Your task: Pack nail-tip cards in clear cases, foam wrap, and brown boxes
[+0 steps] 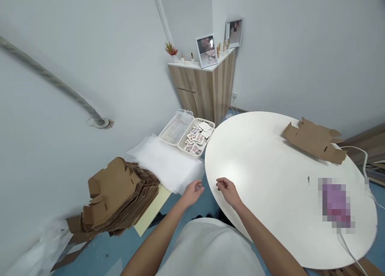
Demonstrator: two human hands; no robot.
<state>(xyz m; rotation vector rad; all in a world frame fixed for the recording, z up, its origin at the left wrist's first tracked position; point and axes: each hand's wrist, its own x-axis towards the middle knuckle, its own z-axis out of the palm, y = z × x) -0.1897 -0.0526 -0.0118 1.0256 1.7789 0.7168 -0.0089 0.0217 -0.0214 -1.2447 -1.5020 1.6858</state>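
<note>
My left hand (193, 192) hovers in front of my body, fingers loosely bent and apart, with nothing in it. It is nearest to the stack of white translucent sheets (168, 164). Over the near left edge of the white oval table (255, 156) is my right hand (230, 192), also empty, its fingers half curled with a small gap at the thumb. A flat unfolded cardboard box (313, 138) lies at the table's far right. To the left, a tall pile of similar flat cardboard boxes (117, 192) rests beside the sheets.
Beyond the sheets stand two white baskets, one with clear plastic pieces (177, 127), one with printed cards (197, 138). A pixelated purple item (336, 204) and a white cable (345, 246) lie on the table's right. A wooden cabinet (204, 87) fills the corner.
</note>
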